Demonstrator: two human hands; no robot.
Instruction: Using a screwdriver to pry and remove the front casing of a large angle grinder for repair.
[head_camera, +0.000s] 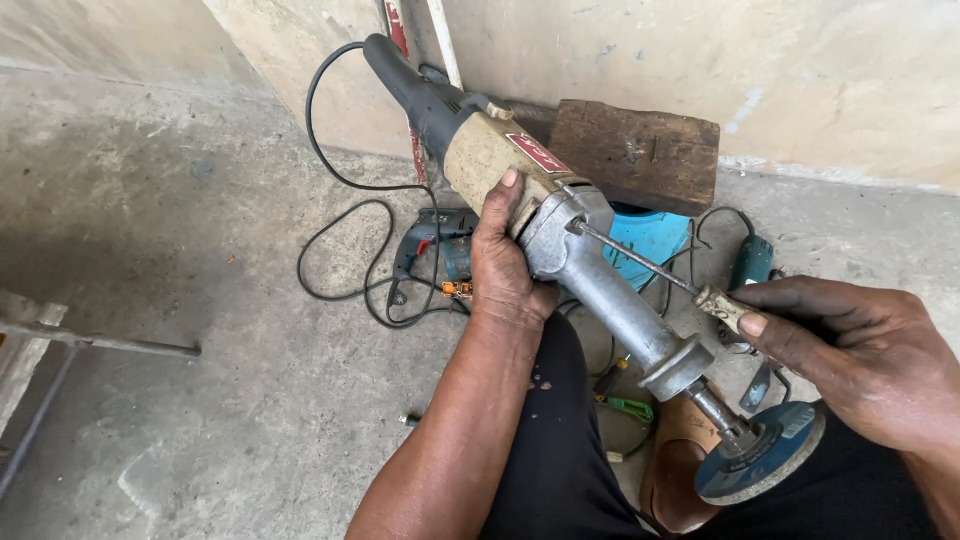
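My left hand (503, 262) grips the beige and grey body of a long straight grinder (560, 245), held tilted over my lap with its black rear handle up to the left. A blue-labelled grinding disc (762, 455) sits on its spindle at the lower right. My right hand (862, 362) holds a screwdriver (655, 267) by its worn handle. The thin shaft runs up to the left, and its tip meets the grinder's grey housing near the beige casing.
The grinder's black cord (340, 215) loops over the concrete floor. A drill (432, 250) lies behind my left hand, a blue plate (652, 235) and a teal tool (752, 262) beyond. A wooden block (640, 150) rests against the wall. Metal bars (90, 342) lie at left.
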